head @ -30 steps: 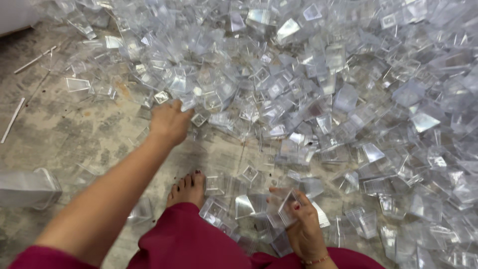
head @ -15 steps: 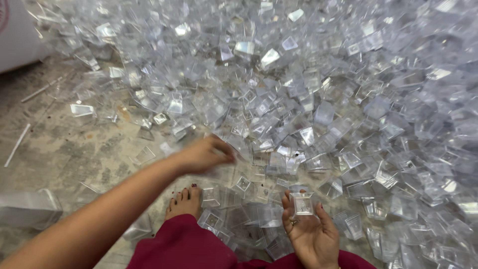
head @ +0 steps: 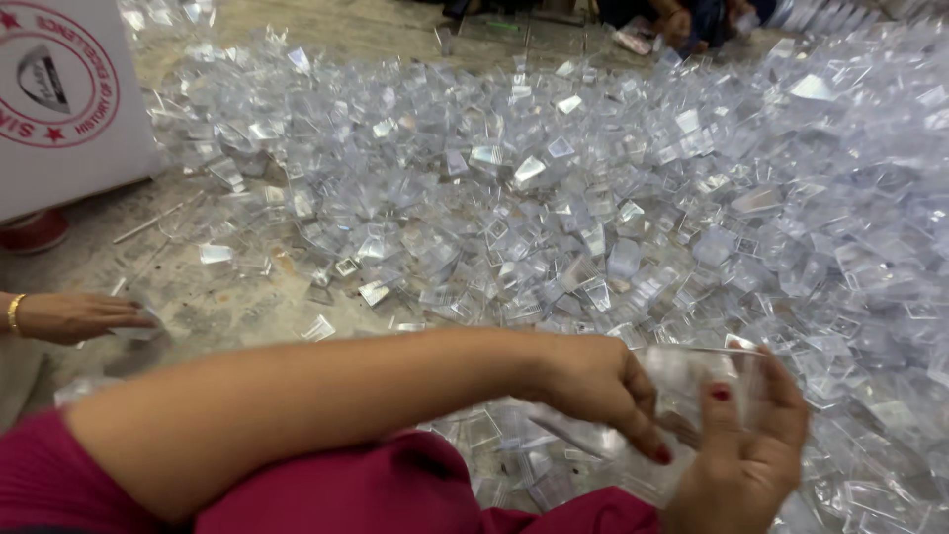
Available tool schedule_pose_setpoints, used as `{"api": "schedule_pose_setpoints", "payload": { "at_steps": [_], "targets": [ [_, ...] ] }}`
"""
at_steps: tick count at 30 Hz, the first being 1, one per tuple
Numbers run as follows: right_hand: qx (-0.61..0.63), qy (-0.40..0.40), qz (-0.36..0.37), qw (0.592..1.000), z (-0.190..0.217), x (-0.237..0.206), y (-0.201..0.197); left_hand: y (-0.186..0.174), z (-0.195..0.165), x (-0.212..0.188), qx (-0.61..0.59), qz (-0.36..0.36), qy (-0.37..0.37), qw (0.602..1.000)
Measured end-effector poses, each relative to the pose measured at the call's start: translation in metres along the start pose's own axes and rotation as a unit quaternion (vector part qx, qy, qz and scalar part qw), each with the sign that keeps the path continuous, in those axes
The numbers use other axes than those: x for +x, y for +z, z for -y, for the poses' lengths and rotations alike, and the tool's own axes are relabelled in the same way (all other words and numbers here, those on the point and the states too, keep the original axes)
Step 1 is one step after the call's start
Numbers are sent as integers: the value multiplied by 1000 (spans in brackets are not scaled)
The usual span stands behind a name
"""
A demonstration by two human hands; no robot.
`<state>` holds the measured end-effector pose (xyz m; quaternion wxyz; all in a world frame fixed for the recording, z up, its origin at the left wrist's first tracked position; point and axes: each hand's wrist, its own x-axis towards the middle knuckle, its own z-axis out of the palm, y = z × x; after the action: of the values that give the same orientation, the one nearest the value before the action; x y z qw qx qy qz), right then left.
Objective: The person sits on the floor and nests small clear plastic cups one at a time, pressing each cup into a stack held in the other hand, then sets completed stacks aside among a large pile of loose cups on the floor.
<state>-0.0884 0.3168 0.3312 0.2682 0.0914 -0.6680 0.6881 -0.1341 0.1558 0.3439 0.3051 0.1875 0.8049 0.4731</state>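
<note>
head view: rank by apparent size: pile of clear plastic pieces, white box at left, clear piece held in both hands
1. pile of clear plastic pieces
2. white box, cut off by the frame
3. clear piece between left hand and right hand; nearness enlarges it

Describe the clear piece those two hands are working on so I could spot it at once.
A huge heap of clear plastic pieces covers the floor. At its near edge, the left hand and right hand meet around one clear piece, the only one lifted off the floor.
</note>
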Motion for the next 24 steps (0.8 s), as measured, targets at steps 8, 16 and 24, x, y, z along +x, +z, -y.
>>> {"api": "schedule_pose_setpoints", "payload": {
  "at_steps": [8, 16, 24],
  "targets": [
    [130, 29, -28, 991, 8, 9, -6, 16, -7, -23, -214, -97, -12, 972],
    [12, 103, 283, 954, -23, -24, -64, 26, -2, -28, 27, -114, -8, 993],
    [81, 230, 84, 966, -26, -110, -91, 59, 23, -19, -40, 18, 93, 995]
  ]
}}
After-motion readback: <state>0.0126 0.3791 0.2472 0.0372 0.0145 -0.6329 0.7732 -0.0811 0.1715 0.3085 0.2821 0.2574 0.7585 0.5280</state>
